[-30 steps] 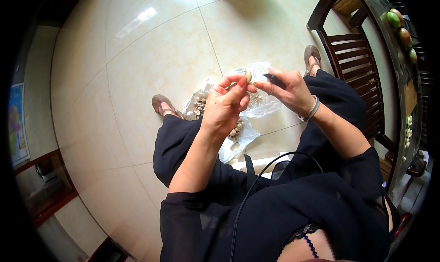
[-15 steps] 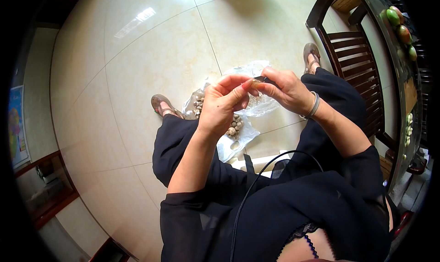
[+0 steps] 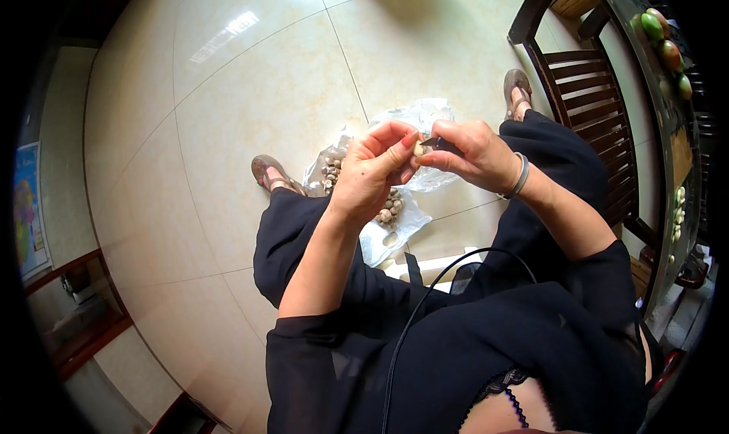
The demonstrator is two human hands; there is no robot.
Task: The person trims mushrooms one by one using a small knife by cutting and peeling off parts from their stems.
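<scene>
My left hand (image 3: pixel 368 168) pinches a small pale mushroom (image 3: pixel 418 150) between thumb and fingertips. My right hand (image 3: pixel 477 157), with a grey band round its wrist, is closed on a small dark-bladed knife (image 3: pixel 431 142). The blade points left and lies close against the mushroom; whether it is cutting in, I cannot tell. Below the hands, several small greyish-brown mushrooms (image 3: pixel 391 208) lie on a white plastic bag (image 3: pixel 414 220) on the floor. More of them show left of my left wrist, partly hidden by it. Behind the hands spreads another clear plastic bag (image 3: pixel 437 113).
A dark slatted wooden chair (image 3: pixel 588 92) stands at the right beside a table (image 3: pixel 680 123) holding green and red fruit (image 3: pixel 668 54) and pale pieces (image 3: pixel 678 214). My feet rest on the tiled floor (image 3: pixel 250 115) either side of the bags. A black cord (image 3: pixel 402 328) crosses my lap.
The right hand and knife have drawn slightly right, away from the left fingers. The blade and a pale face of the mushroom now show more clearly. The left hand has barely moved.
</scene>
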